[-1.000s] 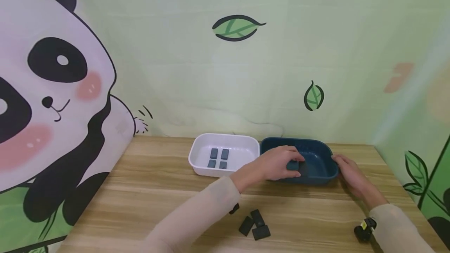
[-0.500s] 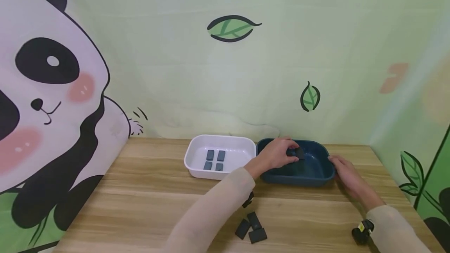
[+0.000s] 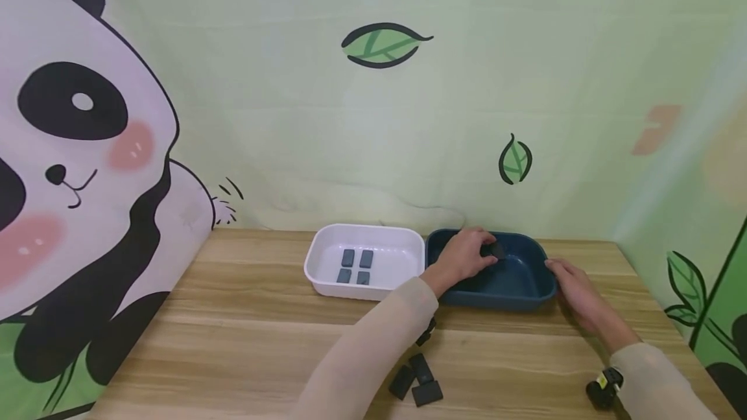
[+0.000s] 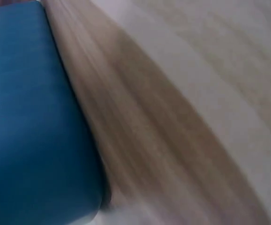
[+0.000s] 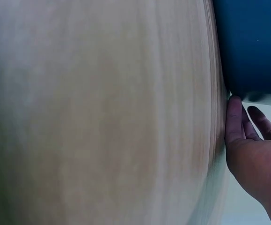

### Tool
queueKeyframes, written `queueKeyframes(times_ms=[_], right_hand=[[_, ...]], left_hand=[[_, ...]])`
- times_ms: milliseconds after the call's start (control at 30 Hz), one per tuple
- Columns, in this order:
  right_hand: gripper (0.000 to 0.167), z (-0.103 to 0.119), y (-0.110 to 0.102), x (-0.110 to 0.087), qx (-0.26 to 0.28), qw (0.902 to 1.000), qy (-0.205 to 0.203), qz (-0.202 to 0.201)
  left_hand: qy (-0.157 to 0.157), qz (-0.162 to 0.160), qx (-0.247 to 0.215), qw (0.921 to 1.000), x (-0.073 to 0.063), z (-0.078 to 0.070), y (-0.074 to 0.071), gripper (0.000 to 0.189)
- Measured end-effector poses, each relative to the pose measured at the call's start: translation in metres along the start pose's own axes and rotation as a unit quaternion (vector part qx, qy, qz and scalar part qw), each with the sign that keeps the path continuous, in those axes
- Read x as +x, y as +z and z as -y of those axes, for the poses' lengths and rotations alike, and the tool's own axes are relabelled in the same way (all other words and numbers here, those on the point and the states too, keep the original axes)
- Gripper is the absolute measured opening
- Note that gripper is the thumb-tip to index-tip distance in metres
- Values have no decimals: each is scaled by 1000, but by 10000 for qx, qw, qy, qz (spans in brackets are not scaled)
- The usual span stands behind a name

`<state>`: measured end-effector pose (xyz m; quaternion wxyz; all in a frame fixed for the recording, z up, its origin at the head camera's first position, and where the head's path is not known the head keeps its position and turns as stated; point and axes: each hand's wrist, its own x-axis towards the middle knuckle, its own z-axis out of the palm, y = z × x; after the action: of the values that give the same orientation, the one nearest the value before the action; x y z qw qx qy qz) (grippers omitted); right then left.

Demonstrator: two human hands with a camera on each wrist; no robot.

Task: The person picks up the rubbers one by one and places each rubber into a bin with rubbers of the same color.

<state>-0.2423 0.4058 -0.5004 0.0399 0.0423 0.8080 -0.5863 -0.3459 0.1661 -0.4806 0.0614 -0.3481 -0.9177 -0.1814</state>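
Note:
My left hand (image 3: 463, 255) reaches into the dark blue tray (image 3: 496, 300) and pinches a small dark rectangular tile (image 3: 496, 250) between thumb and fingers. Its palm side and part of the tray floor are hidden in the head view. At the tray's right end, my right hand (image 3: 580, 290) touches the rim. The right wrist view shows its fingers (image 5: 234, 117) fairly straight against the end of the tray. Only the tray's outer wall (image 4: 32, 112) and the tabletop appear in the left wrist view, which is blurred.
A white tray (image 3: 364, 290) stands against the blue one's left side, with several blue-grey tiles (image 3: 366, 258) in two rows. Three dark tiles (image 3: 427, 393) lie together on the wooden table (image 3: 245, 336) near the front. A printed cloth backdrop (image 3: 280, 115) rises behind.
My left hand has moved toward the far side of the blue tray with the tile, then nearly stopped. My right hand stays at the tray's end. The head view has shifted slightly.

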Motion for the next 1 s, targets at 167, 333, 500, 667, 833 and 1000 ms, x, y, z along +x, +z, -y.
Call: queueKeyframes(times_ms=[167,333,500,667,833,1000], right_hand=[[65,1,0,3,-10,10000,-32,40],[64,1,0,1,-48,10000,-26,19],[64,1,1,0,-58,10000,15,-2],[66,1,0,0,12,10000,-54,51],[69,1,1,-1,-1,10000,10,72],[68,2,0,-1,-76,9999,89,34]], left_hand=[[40,201,275,9994,1,-2,6,42],[127,409,403,9983,0,-4,10,41],[120,592,587,9964,0,-4,13,41],[59,701,691,9951,1,-5,15,41],[142,811,888,9926,1,-6,16,41],[285,818,1186,9892,2,-8,16,41]])
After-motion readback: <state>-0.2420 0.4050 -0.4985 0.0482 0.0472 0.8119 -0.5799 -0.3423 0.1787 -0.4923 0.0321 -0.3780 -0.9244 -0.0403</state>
